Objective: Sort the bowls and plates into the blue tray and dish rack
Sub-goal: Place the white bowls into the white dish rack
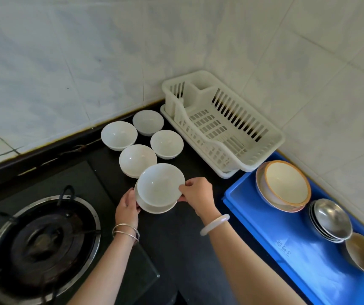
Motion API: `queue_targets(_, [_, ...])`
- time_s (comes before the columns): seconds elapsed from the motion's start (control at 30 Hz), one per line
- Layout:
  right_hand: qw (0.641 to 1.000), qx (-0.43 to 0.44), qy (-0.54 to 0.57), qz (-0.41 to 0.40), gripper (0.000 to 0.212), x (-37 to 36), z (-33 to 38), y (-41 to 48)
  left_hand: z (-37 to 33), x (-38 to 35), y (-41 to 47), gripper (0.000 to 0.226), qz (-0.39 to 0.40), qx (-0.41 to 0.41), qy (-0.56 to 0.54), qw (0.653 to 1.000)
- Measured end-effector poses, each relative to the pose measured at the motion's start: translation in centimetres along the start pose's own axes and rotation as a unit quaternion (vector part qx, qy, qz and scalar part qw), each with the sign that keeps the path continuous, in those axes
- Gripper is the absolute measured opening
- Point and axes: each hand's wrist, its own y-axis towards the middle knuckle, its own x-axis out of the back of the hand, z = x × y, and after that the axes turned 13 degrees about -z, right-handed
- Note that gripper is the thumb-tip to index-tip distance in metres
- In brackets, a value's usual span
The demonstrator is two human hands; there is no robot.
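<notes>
While our left hand [128, 205] grips the lower dish [154, 209] and right hand [196, 195] pinches the top bowl [160, 183], the blue tray [264, 227] lies right.

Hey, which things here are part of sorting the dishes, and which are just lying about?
Job: bowl stack in left hand and right hand, four white bowls, dish rack, blue tray holding more bowls.
Lying about: gas burner, tiled wall.

This is a home kitchen. A soot-darkened gas burner [41, 241] is set into a black counter [176, 238] that meets white tiled walls [66, 62] in a corner. On it sit a cream plastic dish rack [278, 134], white bowls [137, 159] and a blue tray [264, 227] holding steel bowls [330, 219].
</notes>
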Motion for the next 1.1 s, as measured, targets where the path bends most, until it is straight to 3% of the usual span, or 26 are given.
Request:
queue_targets(0.3, [0.997,0.007,-0.08,-0.004,0.004,-1.4,-0.4,-0.1,0.2,0.4,0.5,0.041,0.025,-0.051,0.097,0.994])
queue_targets(0.5, [0.998,-0.009,-0.054,0.008,0.007,-1.7,-1.5,0.8,0.3,0.3,0.7,0.041,0.024,-0.044,0.102,0.994])
queue_targets(0.67, [0.995,-0.064,-0.044,0.059,0.022,-1.6,-1.6,1.5,0.2,0.3,0.7,0.041,0.029,-0.014,0.082,0.996])
queue_targets(0.83, [0.971,-0.13,0.108,0.171,0.038,-1.6,-2.7,1.7,-0.2,0.2,0.7,0.044,0.044,0.033,0.055,0.997])
queue_targets(1.1, [0.972,-0.075,0.159,0.157,0.032,-0.8,-3.6,1.7,-1.3,-0.2,-0.1,0.045,0.045,0.029,0.062,0.997])
